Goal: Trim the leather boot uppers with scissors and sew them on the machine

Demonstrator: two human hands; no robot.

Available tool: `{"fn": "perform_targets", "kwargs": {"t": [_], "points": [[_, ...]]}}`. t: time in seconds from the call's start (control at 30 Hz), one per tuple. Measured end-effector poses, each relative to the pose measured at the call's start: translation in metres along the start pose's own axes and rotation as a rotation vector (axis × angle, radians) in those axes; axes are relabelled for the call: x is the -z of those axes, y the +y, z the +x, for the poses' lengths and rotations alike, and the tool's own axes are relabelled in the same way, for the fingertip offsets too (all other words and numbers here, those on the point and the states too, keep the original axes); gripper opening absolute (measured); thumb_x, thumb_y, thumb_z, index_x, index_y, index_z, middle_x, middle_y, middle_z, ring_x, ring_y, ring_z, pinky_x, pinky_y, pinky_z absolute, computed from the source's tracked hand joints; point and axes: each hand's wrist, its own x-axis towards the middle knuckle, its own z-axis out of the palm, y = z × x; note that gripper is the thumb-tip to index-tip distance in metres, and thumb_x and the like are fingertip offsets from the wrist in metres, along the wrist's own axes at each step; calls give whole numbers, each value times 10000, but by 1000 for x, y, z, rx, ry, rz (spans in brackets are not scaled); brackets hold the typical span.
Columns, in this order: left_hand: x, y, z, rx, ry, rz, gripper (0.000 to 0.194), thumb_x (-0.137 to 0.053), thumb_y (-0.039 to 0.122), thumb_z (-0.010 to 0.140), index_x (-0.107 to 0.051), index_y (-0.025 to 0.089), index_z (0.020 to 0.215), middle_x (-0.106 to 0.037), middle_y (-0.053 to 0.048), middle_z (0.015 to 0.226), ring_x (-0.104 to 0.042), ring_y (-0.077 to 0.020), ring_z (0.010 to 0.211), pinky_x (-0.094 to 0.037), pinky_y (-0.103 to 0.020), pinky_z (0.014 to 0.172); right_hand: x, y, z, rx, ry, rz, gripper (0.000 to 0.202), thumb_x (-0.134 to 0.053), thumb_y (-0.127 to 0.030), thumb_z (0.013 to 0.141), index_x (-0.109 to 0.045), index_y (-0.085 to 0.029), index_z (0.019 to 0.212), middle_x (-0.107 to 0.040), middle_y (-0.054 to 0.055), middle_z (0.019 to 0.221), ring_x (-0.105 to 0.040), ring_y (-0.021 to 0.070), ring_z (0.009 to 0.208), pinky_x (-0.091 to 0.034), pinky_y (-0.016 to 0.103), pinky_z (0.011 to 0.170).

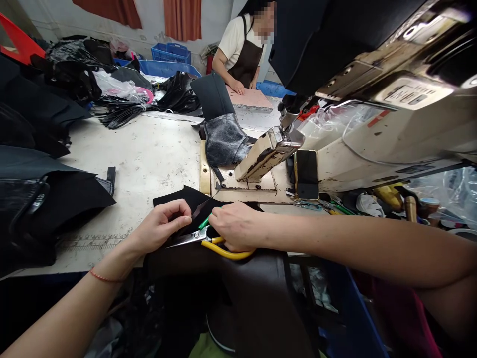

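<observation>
At the table's front edge, my right hand (235, 226) is closed around yellow-handled scissors (228, 252). The blades point left, and a slim green tool (204, 223) also sticks out of this fist. My left hand (168, 224) has thumb and fingers pinched together beside the scissors; whatever is between the fingertips is too small to make out. Under and behind both hands lies a piece of black material (182, 198). Farther back, a black leather boot upper (226, 136) with a fabric shaft leans by the sewing machine's post (257, 156).
The sewing machine head (372, 84) overhangs the right side. By its base lie a phone (307, 174) and assorted tools (331, 206). Black pieces (70, 204) are heaped at left. Across the table a person (242, 52) rests a hand on a pinkish board (253, 99).
</observation>
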Motion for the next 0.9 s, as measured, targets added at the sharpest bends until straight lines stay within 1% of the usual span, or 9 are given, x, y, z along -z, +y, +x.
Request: {"fn": "perform_targets", "kwargs": {"t": [0.2,0.33,0.4,0.53,0.67,0.73,0.8,0.87,0.9], "points": [[3,0,5,49,-16,-113,300,-599,451,854,-536,175,754,-438,42,651,-346,-85,563,-288,-217,508,4,-1,-1,-14,-13,61,234,-550,-291,776,-649,-123,905,-672,105,847,-661,253,683,-424,315,533],[4,0,5,57,16,-171,301,-624,449,838,-540,175,747,-450,33,691,-360,-96,619,-306,-218,553,4,-3,0,-28,-27,82,220,-561,-293,768,-654,-130,882,-681,100,835,-665,255,684,-434,317,550],[5,0,5,70,27,-191,299,-633,450,831,-544,176,750,-458,28,708,-374,-105,646,-319,-223,579,2,-4,1,-36,-11,78,208,-561,-290,766,-649,-131,868,-680,100,829,-663,255,675,-433,318,547],[7,0,3,104,23,-214,304,-653,453,819,-551,175,751,-446,28,694,-353,-102,622,-293,-223,551,0,-8,4,-60,55,48,216,-555,-276,771,-631,-124,903,-669,104,840,-657,257,678,-421,314,520],[6,-4,3,123,41,-220,321,-678,471,793,-559,177,746,-440,39,662,-354,-93,592,-287,-214,526,1,-10,6,-38,47,45,199,-561,-260,782,-639,-121,901,-669,104,837,-660,246,687,-428,303,542],[7,-7,5,132,96,-208,331,-671,489,790,-558,181,750,-432,44,641,-358,-90,571,-289,-214,513,2,-11,6,-32,25,56,200,-571,-258,782,-653,-121,902,-675,106,848,-662,246,697,-433,305,560],[9,-8,5,139,203,-180,331,-641,505,805,-554,187,768,-432,44,630,-378,-96,559,-305,-221,508,3,-9,5,-38,-7,71,209,-578,-265,784,-662,-125,914,-682,106,872,-662,246,713,-431,306,572],[13,-7,-2,141,383,-131,308,-602,505,829,-551,202,840,-459,36,664,-426,-112,578,-352,-235,532,3,-3,2,-60,-41,97,200,-583,-270,779,-661,-134,903,-686,101,887,-658,242,726,-416,301,573],[14,-5,-10,140,501,-97,296,-600,495,831,-545,216,914,-489,27,720,-467,-126,621,-388,-248,568,3,1,1,-73,-49,124,186,-587,-267,773,-657,-138,887,-686,97,884,-654,238,735,-404,296,571]]}}
